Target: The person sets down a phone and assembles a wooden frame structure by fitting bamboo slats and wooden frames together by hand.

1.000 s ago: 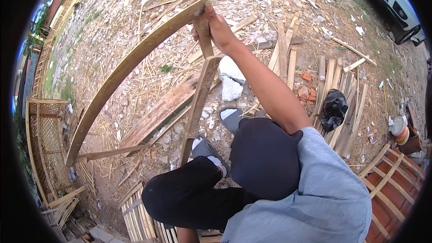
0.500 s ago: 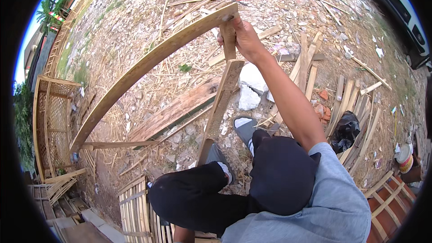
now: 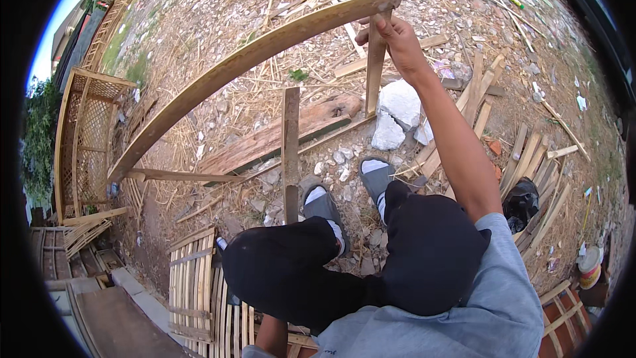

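My right hand is closed around the upright leg of a wooden frame, just under the end of its long board. The board slants down to the left, where a second wooden strip runs from its low end toward the middle. The held leg reaches down beside white stone chunks. A separate wooden slat stands nearly upright in front of my left knee, apart from the held leg. Of my left arm only a piece of forearm shows at the lower edge; the left hand is out of sight.
A thick weathered plank lies on rubble behind the slat. Wood offcuts and a black plastic bag lie to the right. A slatted panel is at the lower left, a lattice panel farther left. A vehicle stands far right.
The slat has swung left from its lean near the held leg to nearly upright, leaving a gap between them. My right hand keeps its hold on the frame. The whole view has shifted a little.
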`<action>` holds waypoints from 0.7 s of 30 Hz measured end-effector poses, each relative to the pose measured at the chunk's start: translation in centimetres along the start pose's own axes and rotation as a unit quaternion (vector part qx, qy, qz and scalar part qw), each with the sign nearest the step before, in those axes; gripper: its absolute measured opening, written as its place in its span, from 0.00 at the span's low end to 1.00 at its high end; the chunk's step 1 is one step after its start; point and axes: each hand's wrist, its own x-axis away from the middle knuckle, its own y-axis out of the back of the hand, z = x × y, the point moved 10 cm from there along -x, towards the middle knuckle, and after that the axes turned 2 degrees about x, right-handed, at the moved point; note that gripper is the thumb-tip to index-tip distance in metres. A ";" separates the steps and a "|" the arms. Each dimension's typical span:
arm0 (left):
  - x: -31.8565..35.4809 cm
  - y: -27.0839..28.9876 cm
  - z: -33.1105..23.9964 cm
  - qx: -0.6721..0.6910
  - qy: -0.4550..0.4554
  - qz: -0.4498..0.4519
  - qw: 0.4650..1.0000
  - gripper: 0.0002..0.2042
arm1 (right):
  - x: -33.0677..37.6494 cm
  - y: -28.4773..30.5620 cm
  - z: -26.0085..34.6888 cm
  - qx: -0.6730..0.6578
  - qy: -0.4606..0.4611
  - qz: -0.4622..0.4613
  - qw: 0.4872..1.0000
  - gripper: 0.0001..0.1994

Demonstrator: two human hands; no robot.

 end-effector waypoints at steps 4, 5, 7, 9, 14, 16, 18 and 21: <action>0.9 -0.3 1.6 0.033 0.024 -0.007 0.999 0.12 | 0.7 0.1 -2.7 -0.027 -0.039 -0.024 0.999 0.23; 1.1 -0.4 2.1 0.042 0.032 -0.010 0.999 0.12 | 0.6 -0.2 -3.2 -0.030 -0.040 -0.018 0.999 0.23; 1.5 -0.6 3.2 0.060 0.048 -0.015 0.997 0.12 | 1.2 -0.9 -3.6 0.029 -0.062 -0.028 0.997 0.20; 1.7 -0.8 4.3 0.084 0.064 -0.021 0.994 0.12 | 1.4 -1.2 -3.6 0.028 -0.072 -0.028 0.997 0.18; 0.2 -1.4 5.9 0.162 0.095 -0.049 0.981 0.12 | 1.1 -1.3 -5.2 0.034 -0.092 -0.044 0.994 0.18; -1.9 -2.5 5.5 0.203 0.084 -0.064 0.974 0.12 | 1.1 -1.1 -5.3 0.047 -0.094 -0.052 0.993 0.18; -4.2 -2.4 2.9 0.210 0.046 -0.095 0.972 0.11 | 1.6 -0.7 -5.3 0.077 -0.125 -0.081 0.986 0.16; -7.6 -0.9 -3.9 0.205 -0.045 -0.156 0.965 0.10 | 1.9 -0.2 -5.4 0.072 -0.122 -0.092 0.986 0.17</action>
